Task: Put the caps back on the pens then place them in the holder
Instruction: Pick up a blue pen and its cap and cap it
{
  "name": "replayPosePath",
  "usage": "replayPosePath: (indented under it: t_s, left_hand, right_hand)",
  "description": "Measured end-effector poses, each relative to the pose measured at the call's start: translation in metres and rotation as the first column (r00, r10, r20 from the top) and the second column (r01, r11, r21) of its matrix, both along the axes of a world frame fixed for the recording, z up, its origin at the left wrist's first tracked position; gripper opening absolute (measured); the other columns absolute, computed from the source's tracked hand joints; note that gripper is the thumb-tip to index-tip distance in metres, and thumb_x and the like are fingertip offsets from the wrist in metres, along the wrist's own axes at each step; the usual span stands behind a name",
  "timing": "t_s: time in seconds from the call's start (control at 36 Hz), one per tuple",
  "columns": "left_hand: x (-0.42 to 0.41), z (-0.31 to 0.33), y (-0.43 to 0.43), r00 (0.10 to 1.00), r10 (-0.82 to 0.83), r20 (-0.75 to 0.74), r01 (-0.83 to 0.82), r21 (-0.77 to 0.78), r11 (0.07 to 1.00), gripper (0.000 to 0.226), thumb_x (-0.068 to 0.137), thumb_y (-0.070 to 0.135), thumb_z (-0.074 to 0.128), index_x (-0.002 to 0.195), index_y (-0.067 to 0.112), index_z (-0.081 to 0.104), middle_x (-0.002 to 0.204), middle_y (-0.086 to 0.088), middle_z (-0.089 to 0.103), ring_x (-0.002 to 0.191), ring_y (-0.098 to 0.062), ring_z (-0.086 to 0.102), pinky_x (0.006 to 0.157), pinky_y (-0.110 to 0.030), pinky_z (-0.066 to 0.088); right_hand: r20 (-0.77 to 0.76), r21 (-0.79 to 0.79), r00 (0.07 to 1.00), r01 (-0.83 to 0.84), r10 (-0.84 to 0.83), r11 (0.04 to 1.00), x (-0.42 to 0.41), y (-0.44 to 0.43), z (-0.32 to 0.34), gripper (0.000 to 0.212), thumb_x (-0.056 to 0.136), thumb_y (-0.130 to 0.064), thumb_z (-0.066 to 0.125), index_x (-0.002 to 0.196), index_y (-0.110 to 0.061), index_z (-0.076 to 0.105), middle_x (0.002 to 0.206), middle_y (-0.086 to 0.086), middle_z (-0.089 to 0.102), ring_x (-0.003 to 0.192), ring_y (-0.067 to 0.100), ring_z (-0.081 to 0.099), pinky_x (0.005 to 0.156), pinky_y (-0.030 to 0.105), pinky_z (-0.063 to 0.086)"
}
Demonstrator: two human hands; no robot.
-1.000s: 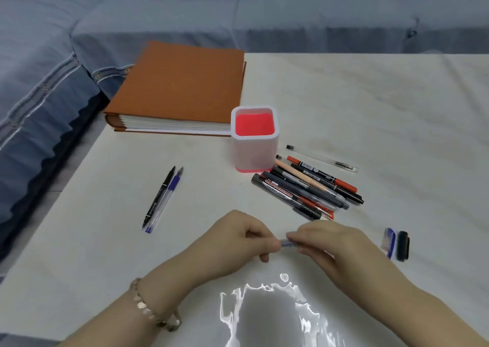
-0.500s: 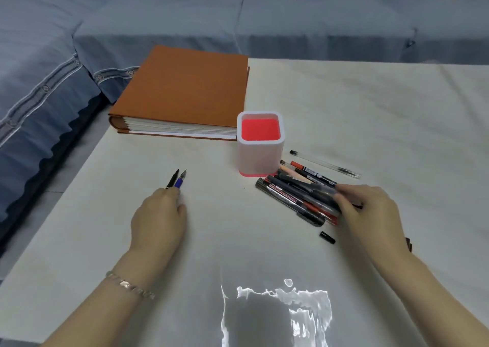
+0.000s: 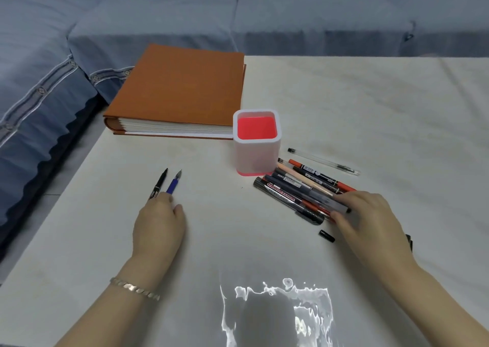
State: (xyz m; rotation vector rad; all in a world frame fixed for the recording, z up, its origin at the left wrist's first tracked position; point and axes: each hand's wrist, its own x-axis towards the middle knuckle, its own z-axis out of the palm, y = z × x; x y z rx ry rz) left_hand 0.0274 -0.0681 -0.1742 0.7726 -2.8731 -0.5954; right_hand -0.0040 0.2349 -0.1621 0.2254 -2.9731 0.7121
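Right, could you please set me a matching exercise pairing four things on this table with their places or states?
Things:
1 holder
2 orange album
3 loose black cap
4 blue pen

States:
A near end under the left hand
B beside the right hand
C upright, pink inside, no pens
D flat, behind and left of the holder

Pairs: 1-C; 2-D; 3-B; 4-A

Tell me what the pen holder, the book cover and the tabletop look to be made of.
Pen holder: likely plastic, matte white walls with rounded corners and a red inside.
Book cover: orange-brown, matte, with no glare; cloth or leatherette, cannot tell which.
Tabletop: pale with faint marble-like veining and a glossy finish, mirroring light near the front edge; stone or laminate.
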Motion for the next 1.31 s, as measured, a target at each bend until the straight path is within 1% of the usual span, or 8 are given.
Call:
replayPosePath:
  t_s: [0.14,0.28,0.47,0.64,0.81,0.94,1.14,1.31]
  left_hand:
    - [0.002,0.002,0.001,0.998,0.041,-0.046,-0.037,0.075,0.997,0.027,0.090,0.012,0.045,0.114,0.001,0.036,0.079,-0.018,0.056,0.066,-0.033,0.048,0.059,-0.035,0.035]
    - [-0.005,0.002,-0.007,0.999,0.036,0.033,-0.037,0.031,0.999,0.022,0.090,0.013,0.044,0.104,-0.004,0.045,0.087,-0.024,0.059,0.075,-0.039,0.055,0.064,-0.037,0.041]
    - [-0.008,0.008,0.003,0.991,-0.030,0.128,0.050,-0.160,0.986,0.026,0.090,0.024,0.042,0.077,0.005,0.054,0.069,-0.010,0.058,0.064,-0.030,0.052,0.058,-0.030,0.038]
    - [0.002,0.029,0.053,0.948,-0.306,-0.092,0.311,0.054,0.949,0.014,0.086,0.019,0.050,0.074,0.012,0.050,0.078,-0.002,0.047,0.078,-0.023,0.046,0.058,-0.032,0.035]
    - [0.014,0.042,0.098,0.916,-0.368,-0.157,0.400,0.399,0.825,0.011,0.089,0.020,0.049,0.079,0.016,0.047,0.074,-0.007,0.056,0.065,-0.021,0.047,0.060,-0.030,0.038]
    - [0.021,0.042,0.116,0.903,-0.406,-0.144,0.424,0.464,0.778,0.011,0.090,0.023,0.048,0.079,0.021,0.048,0.077,-0.010,0.056,0.061,-0.011,0.041,0.059,-0.025,0.036]
    - [0.021,0.039,0.118,0.902,-0.403,-0.152,0.420,0.521,0.743,0.009,0.086,0.019,0.053,0.078,0.021,0.053,0.071,-0.006,0.057,0.062,-0.002,0.046,0.059,-0.015,0.039]
    - [0.021,0.041,0.120,0.896,-0.406,-0.181,0.434,0.560,0.706,0.012,0.086,0.018,0.055,0.077,0.027,0.054,0.069,-0.007,0.057,0.059,-0.003,0.048,0.056,-0.011,0.038]
  right_hand:
    - [0.016,-0.023,1.000,-0.005,0.005,1.000,0.003,-0.002,0.002,0.023,0.079,-0.009,0.066,0.102,-0.013,0.067,0.104,0.005,0.065,0.103,0.027,0.051,0.082,0.027,0.032]
    - [0.016,-0.039,1.000,-0.018,0.018,0.999,0.008,-0.001,0.007,0.022,0.080,-0.010,0.065,0.102,-0.014,0.067,0.105,0.003,0.064,0.104,0.024,0.050,0.085,0.025,0.031]
    - [0.049,-0.054,0.999,0.003,0.000,0.999,0.022,0.025,0.015,0.021,0.081,-0.013,0.063,0.100,-0.019,0.066,0.103,-0.005,0.060,0.102,0.017,0.049,0.085,0.025,0.032]
    - [0.110,-0.003,0.989,0.097,-0.096,0.995,0.032,0.061,0.013,0.023,0.081,-0.010,0.062,0.103,-0.017,0.066,0.095,-0.009,0.055,0.098,0.015,0.049,0.083,0.024,0.032]
    - [0.156,0.032,0.976,0.150,-0.153,0.988,0.032,0.080,0.013,0.014,0.082,-0.016,0.062,0.094,-0.020,0.066,0.081,-0.008,0.055,0.083,0.016,0.052,0.070,0.025,0.036]
    - [0.217,0.097,0.961,0.152,-0.170,0.984,0.030,0.076,0.011,0.006,0.080,-0.029,0.062,0.075,-0.027,0.059,0.077,-0.006,0.055,0.074,0.010,0.049,0.060,0.026,0.038]
    - [0.213,0.210,0.960,0.137,-0.182,0.968,0.023,0.058,0.006,0.016,0.082,-0.028,0.056,0.098,-0.024,0.058,0.089,0.000,0.062,0.086,0.020,0.054,0.063,0.028,0.039]
    - [0.253,-0.264,0.951,0.243,-0.176,0.933,0.021,0.050,0.012,0.030,0.083,-0.016,0.060,0.111,-0.027,0.058,0.072,-0.006,0.055,0.064,0.006,0.052,0.062,0.013,0.040]
